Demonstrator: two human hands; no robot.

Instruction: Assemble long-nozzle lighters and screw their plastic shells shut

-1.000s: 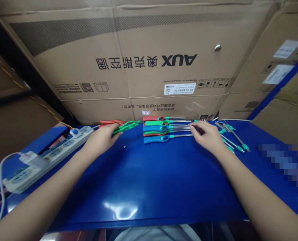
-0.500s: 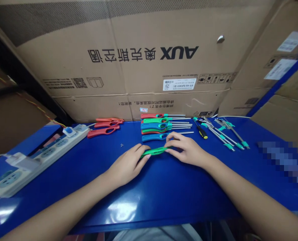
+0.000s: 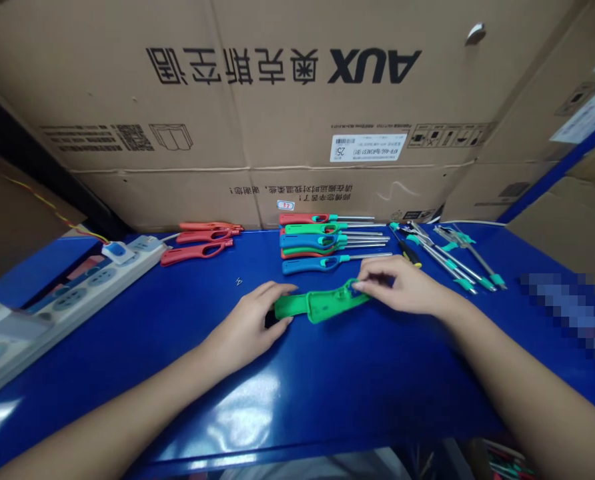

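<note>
Bench [image 3: 317, 393] gleams blue beneath the left hand [image 3: 257, 317], pinching one green handle shell [image 3: 291, 307], and the right hand [image 3: 402, 283], pinching a second green shell [image 3: 330, 305]; the shells overlap between the hands. Beyond lie red handles [image 3: 200, 236] leftward, stacked lighters [image 3: 305, 240] centrally and metal rods [image 3: 440, 252] rightward, before upright cardboard [image 3: 277, 133].

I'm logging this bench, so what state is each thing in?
Green shells: separated, one in each hand
Left hand: gripping
Right hand: pinching
Red handles: lying flat, no rods fitted
Lighters: piled, rods fitted
Loose rods: lying down
Screwdriver: lying down, partly hidden
Power strip: plugs inserted
Carton: upright, print upside down
</note>
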